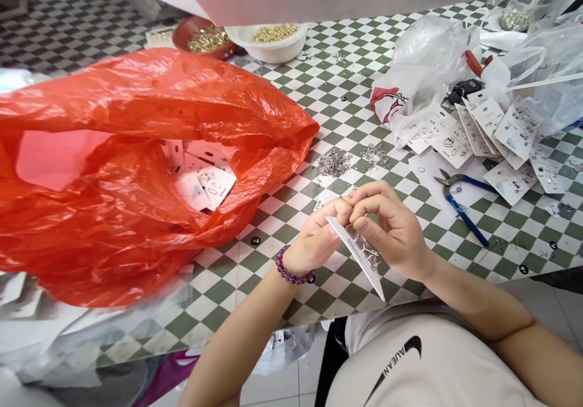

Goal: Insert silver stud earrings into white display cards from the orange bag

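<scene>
White display card (357, 255) carrying small silver findings — pinched at its upper end by the closed fingers (359, 209) of the left hand (314, 240) and right hand (387, 228), raised clear of the checked bench (501, 237), seemingly for close view — with a loose silver heap (334, 164) and blue-handled pliers (460, 203) within reach beyond.

a green-checked table (328, 106) above white floor tiles (282, 386).
</scene>
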Available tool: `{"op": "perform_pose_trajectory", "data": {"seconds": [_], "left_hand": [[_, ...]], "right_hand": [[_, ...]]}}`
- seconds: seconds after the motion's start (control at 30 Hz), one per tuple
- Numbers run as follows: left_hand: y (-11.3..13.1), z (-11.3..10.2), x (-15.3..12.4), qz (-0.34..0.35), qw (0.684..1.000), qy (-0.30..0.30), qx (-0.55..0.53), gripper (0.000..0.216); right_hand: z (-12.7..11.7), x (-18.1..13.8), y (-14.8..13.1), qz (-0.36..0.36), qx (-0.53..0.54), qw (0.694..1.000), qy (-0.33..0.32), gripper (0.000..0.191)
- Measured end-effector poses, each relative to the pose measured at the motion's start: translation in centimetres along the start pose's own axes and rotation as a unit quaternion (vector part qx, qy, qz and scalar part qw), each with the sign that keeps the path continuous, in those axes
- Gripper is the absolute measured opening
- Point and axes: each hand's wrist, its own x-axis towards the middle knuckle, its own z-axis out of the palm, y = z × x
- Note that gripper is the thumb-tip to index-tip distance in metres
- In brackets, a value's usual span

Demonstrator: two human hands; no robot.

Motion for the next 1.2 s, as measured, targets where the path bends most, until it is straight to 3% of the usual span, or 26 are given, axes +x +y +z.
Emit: {"op": "perform_pose_trajectory", "data": {"seconds": [0.23, 0.6, 0.77, 0.87, 0.93, 1.0, 1.1, 1.2], "left_hand": [[0.0, 0.1, 0.0, 0.000, 1.000, 0.012, 0.022, 0.034], [-0.4, -0.4, 0.5, 0.022, 0.999, 0.005, 0.043, 0.032], [-0.4, -0.5, 0.8, -0.003, 0.996, 0.078, 0.034, 0.032], [-0.1, -0.8, 1.1, -0.010, 0.988, 0.152, 0.003, 0.027], [0.1, -1.1, 1.4, -0.013, 0.979, 0.205, -0.002, 0.025], [0.4, -1.5, 1.6, -0.013, 0.972, 0.233, 0.007, 0.025], [0.5, -1.7, 1.6, 0.003, 0.975, 0.219, 0.023, 0.027], [0.3, -1.6, 1.4, 0.039, 0.979, 0.195, 0.039, 0.030]], "right_hand": [[0.2, 0.0, 0.0, -0.050, -0.049, 0.997, 0.022, 0.007], [-0.5, 0.4, 0.2, 0.078, 0.020, 0.997, -0.014, 0.009], [-1.3, 1.2, 1.1, 0.156, 0.079, 0.984, -0.023, 0.017], [-2.4, 1.5, 1.2, 0.169, 0.096, 0.981, 0.012, 0.030], [-3.1, 1.6, 1.0, 0.162, 0.062, 0.984, 0.022, 0.034], [-3.4, 1.6, 0.7, 0.138, -0.035, 0.990, 0.007, 0.033], [-3.3, 1.7, 0.7, 0.081, -0.196, 0.977, -0.012, 0.037], [-2.9, 1.7, 1.1, 0.069, -0.239, 0.968, 0.013, 0.048]]}}
